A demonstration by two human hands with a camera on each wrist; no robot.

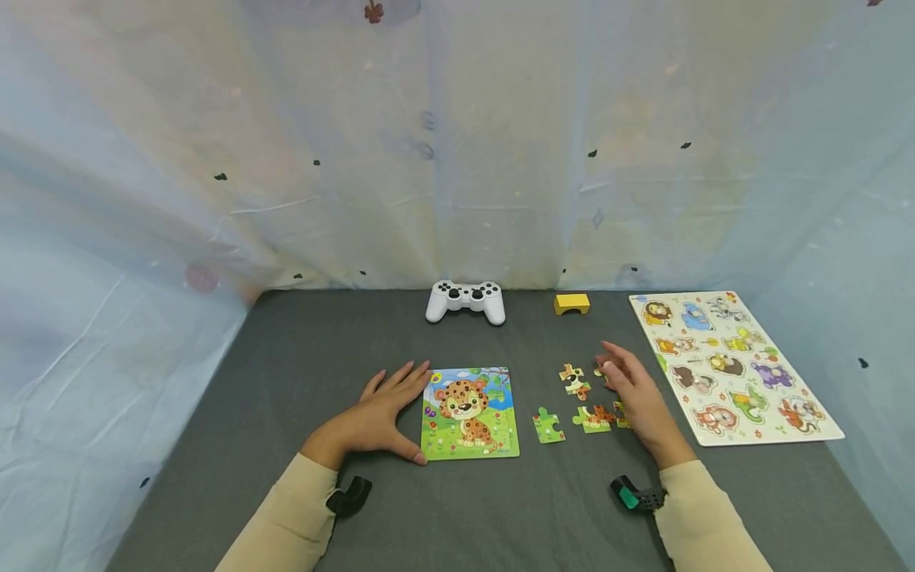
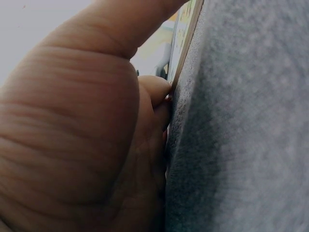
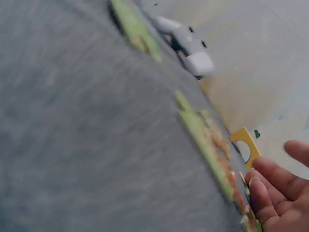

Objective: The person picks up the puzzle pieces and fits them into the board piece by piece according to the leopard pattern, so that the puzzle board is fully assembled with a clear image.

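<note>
Fingers spread wide, the left hand (image 1: 375, 417) lies palm down against the left side of the leopard picture board (image 1: 468, 413), index fingertip by its upper corner, thumb at its lower one. Loosely bent fingers on the right hand (image 1: 638, 395) reach over a small puzzle piece (image 1: 599, 372) mostly hidden at their tips; whether they pinch it, I cannot tell. Just left of this hand lie a black-and-white piece (image 1: 574, 381), a green piece (image 1: 548, 427) and a green-and-orange piece (image 1: 593, 419), while the hand partly covers another piece (image 1: 622, 415). Farther back on the grey desk (image 1: 465, 508) are a white game controller (image 1: 465, 301) and a yellow arched block (image 1: 572, 303); an animal board (image 1: 736, 380) lies well to the right. Both forearms, in beige sleeves (image 1: 282, 516), slant inward from the near edge, with a black device (image 1: 350, 496) at each wrist.
</note>
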